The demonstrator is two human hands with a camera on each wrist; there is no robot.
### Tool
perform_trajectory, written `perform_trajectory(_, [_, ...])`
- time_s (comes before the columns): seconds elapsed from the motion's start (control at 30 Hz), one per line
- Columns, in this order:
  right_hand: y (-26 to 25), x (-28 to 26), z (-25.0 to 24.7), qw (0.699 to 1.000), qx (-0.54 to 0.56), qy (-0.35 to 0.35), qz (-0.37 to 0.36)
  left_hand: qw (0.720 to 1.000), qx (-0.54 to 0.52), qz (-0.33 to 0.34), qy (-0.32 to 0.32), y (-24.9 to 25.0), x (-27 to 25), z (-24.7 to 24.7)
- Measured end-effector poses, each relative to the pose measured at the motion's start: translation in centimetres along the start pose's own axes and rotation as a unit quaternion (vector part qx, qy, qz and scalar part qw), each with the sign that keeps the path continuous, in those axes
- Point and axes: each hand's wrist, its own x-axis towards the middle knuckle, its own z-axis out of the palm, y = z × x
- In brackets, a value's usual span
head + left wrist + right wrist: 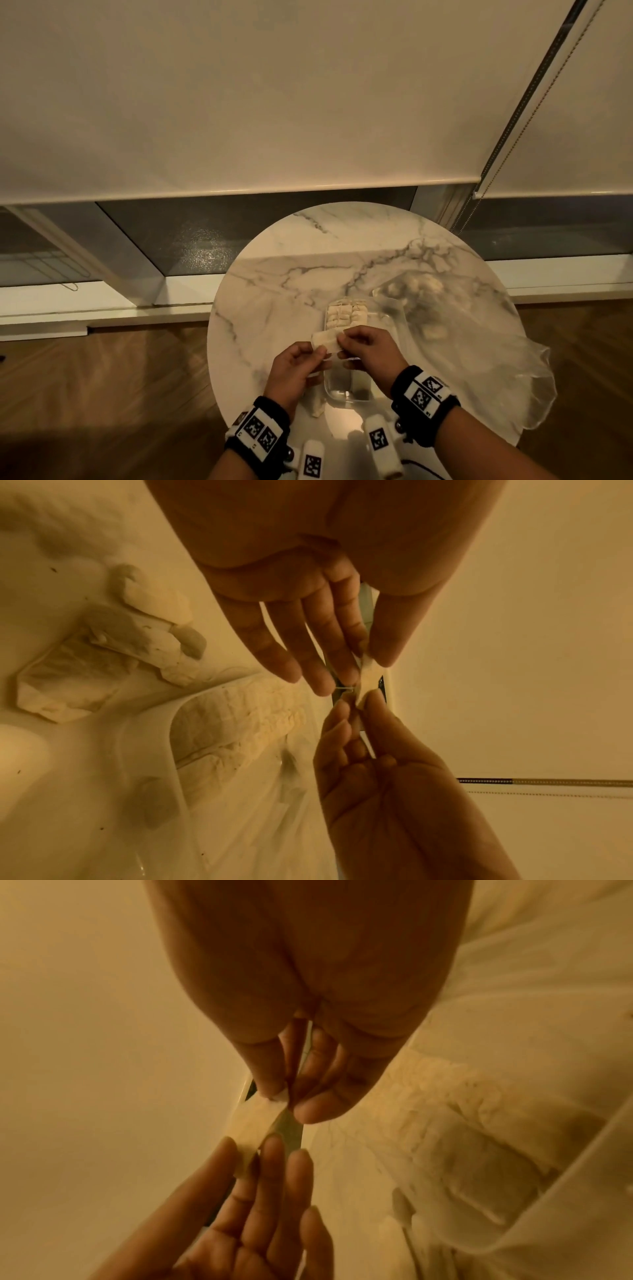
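**Sachet pinched at both ends, held over tray**

Sachet [327,341]: small, pale, flat paper oblong. It is held clear of the round marble table [308,246], above the near middle of its top.

Position against the fingers: the left end lies between the thumb and forefinger of the left hand [298,373]. The right end lies between the thumb and forefinger of the right hand [370,353]. Both pairs pinch the paper. The short span between them is bare and shows a slight twist in the right wrist view.

Left hand: back towards the head camera. The remaining fingers [274,647] are extended and a little apart, lying alongside the sachet.

Right hand: back uppermost, remaining fingers loosely bent beneath the pinch.

Wrists: close together. Both forearms enter from the near edge of the table.

Beneath the hands: clear plastic tray [346,397] standing on the table, with a row of packed sachets [347,313] at its far end.

Beside the tray:
- Left: loose sachet [317,406] lying on the table under the left wrist.
- Right: crumpled clear plastic bag [479,342].
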Motion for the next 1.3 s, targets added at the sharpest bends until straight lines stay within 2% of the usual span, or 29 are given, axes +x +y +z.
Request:
perform_trajectory(0.13, [-0.4, 0.3, -1.8, 0.992, -0.108, 0.000, -0.061, 1.000, 0.003, 0.016, 0.009, -0.2, 0.3, 1.4])
perform_trajectory(0.27, [-0.6, 0.9, -3.6, 0.972, -0.207, -0.007, -0.112, 1.000, 0.019, 0.010, 0.013, -0.6, 0.9, 2.7])
perform_trajectory(0.43, [-1.3, 1.2, -5.4, 0.959, -0.256, -0.023, -0.117, 0.999, 0.033, 0.009, 0.027, -0.9, 1.8, 4.5])
perform_trajectory(0.53, [-1.8, 1.8, -6.8, 0.941, -0.310, -0.009, -0.137, 0.990, 0.104, 0.036, 0.090, -1.4, 2.7, 4.5])
perform_trajectory(0.63, [-2.6, 2.5, -8.2, 0.910, -0.381, 0.044, -0.157, 0.948, 0.255, 0.063, 0.179, -2.4, 3.9, 3.2])
perform_trajectory(0.7, [-3.1, 3.0, -8.9, 0.899, -0.403, 0.080, -0.151, 0.916, 0.357, 0.044, 0.180, -3.1, 4.4, 2.3])
perform_trajectory(0.77, [-3.1, 4.0, -9.6, 0.893, -0.425, 0.086, -0.121, 0.895, 0.414, 0.022, 0.164, -4.0, 4.9, 1.9])
perform_trajectory(0.93, [-2.5, 6.5, -10.2, 0.829, -0.554, 0.044, -0.055, 0.894, 0.418, -0.018, 0.160, -4.6, 5.2, 2.2])
perform_trajectory(1.17, [-2.6, 9.0, -9.0, 0.762, -0.644, 0.044, -0.048, 0.894, 0.420, -0.025, 0.151, -4.5, 5.5, 2.5])
perform_trajectory(1.3, [-2.4, 10.1, -8.4, 0.739, -0.671, 0.036, -0.049, 0.898, 0.418, -0.031, 0.137, -4.3, 5.3, 2.5])
